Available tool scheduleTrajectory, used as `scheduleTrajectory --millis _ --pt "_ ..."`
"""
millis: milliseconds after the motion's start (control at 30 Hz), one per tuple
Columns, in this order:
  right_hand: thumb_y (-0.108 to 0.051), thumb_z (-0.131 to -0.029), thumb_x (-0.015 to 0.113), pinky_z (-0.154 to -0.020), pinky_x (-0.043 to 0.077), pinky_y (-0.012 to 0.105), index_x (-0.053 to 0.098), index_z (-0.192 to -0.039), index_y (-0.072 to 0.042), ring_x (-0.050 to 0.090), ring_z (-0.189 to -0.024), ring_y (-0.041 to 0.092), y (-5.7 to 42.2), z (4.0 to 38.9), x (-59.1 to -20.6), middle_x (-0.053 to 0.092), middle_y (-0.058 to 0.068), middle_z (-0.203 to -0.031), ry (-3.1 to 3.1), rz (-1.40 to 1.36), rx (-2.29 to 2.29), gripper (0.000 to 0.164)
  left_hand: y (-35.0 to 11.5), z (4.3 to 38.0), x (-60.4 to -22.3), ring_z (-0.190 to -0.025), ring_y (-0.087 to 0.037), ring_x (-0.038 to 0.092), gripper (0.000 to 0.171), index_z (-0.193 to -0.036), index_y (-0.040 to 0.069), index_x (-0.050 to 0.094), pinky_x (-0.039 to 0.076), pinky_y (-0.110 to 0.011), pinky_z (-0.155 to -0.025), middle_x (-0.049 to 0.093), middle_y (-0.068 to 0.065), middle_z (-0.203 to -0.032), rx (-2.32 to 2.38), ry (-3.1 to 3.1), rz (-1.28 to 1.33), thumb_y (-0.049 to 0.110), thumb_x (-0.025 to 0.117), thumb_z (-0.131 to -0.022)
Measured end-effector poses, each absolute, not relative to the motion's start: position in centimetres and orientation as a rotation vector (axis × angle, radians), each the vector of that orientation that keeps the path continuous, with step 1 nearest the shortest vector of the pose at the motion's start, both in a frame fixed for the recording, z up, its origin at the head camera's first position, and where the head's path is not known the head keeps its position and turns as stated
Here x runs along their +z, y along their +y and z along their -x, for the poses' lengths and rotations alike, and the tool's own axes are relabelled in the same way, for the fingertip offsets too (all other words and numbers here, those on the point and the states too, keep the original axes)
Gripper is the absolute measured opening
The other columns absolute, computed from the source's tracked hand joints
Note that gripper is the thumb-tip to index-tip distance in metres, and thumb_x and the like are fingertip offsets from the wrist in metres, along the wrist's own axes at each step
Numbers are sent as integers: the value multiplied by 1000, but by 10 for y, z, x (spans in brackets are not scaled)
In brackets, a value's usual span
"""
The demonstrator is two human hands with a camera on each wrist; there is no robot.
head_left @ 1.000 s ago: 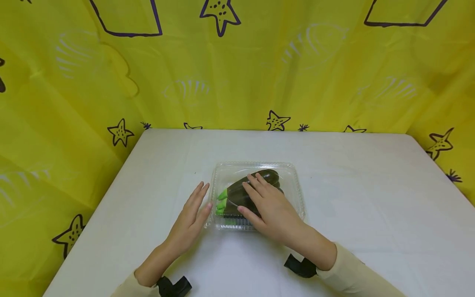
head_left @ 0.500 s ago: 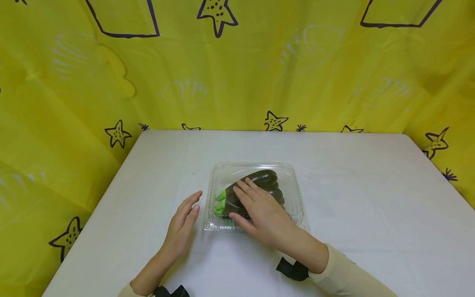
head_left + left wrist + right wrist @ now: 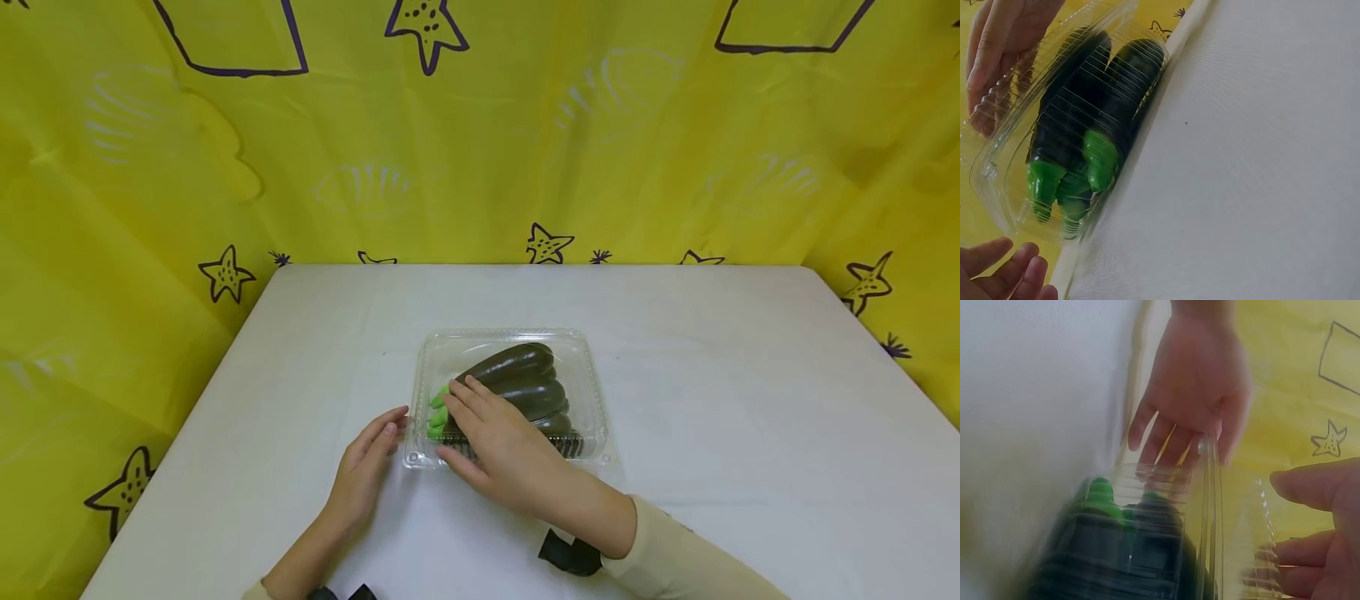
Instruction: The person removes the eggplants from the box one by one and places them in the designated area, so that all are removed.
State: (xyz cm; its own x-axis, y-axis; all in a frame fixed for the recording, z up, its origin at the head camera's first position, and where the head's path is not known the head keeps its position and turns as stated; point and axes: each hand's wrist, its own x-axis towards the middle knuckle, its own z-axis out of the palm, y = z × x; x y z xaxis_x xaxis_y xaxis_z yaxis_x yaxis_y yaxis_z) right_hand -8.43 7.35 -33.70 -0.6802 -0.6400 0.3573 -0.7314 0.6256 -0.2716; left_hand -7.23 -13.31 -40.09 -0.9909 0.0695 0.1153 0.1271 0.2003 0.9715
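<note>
Several dark eggplants (image 3: 517, 362) with green stems lie side by side in a clear plastic clamshell box (image 3: 579, 354), its lid down over them. My right hand (image 3: 504, 454) lies over the lid's front left part with straight, slightly spread fingers, hiding part of the eggplants. At the box's left edge is my left hand (image 3: 360, 471), fingers loosely bent. In the left wrist view the fingertips of that hand (image 3: 1010, 272) are close to the box's corner. The right wrist view has the left hand (image 3: 1200, 381) by the stem end; contact cannot be told.
The box rests on a white-covered table (image 3: 712, 400). A yellow curtain (image 3: 480, 150) with drawn stars and shells hangs behind it and along both sides. A black strap piece (image 3: 572, 554) sits at the right wrist.
My right hand has slid left and toward me across the lid, uncovering more of the eggplants. My left hand drew back from the box, then came to its left edge again, lower down.
</note>
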Motion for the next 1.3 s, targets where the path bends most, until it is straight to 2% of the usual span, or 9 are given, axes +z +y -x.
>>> scheduleTrajectory --millis 133,300,600,867,1300 --pt "-36 -91 54 -102 29 43 46 -128 7 34 -127 34 68 85 -338 45 20 -133 -2598 -1134 572 57 -135 74 -400 -100 -13 55 36 -124 -5 51 43 -26 -86 57 -16 -115 -2044 -2387 156 18 39 -98" --pt "-34 -90 57 -102 30 42 47 -127 7 36 -126 34 60 87 -339 46 21 -132 -2580 -1144 582 56 -136 76 -398 -94 -11 57 37 -120 -13 49 43 -22 -84 58 -16 -112 -2283 -2309 26 15 41 -97" --pt "-32 -88 59 -102 30 40 48 -125 7 38 -125 33 55 87 -343 46 22 -130 -2605 -1109 610 55 -137 79 -399 -94 -14 58 36 -115 -19 49 46 -25 -84 58 -20 -110 -2429 -2223 -25 11 39 -96" --pt "-32 -85 64 -102 31 38 51 -123 6 39 -125 32 54 87 -345 46 21 -131 -2621 -1075 530 56 -140 81 -399 -86 -15 57 33 -111 -17 51 47 -25 -77 60 -9 -95 -2499 -2231 -53 10 45 -93" --pt "-34 -80 69 -102 31 35 55 -119 8 43 -121 32 53 86 -352 50 22 -127 -2549 -1058 424 59 -150 84 -405 -82 -12 54 18 -101 -2 57 44 -26 -76 60 -2 -90 -2645 -2253 234 5 46 -88"
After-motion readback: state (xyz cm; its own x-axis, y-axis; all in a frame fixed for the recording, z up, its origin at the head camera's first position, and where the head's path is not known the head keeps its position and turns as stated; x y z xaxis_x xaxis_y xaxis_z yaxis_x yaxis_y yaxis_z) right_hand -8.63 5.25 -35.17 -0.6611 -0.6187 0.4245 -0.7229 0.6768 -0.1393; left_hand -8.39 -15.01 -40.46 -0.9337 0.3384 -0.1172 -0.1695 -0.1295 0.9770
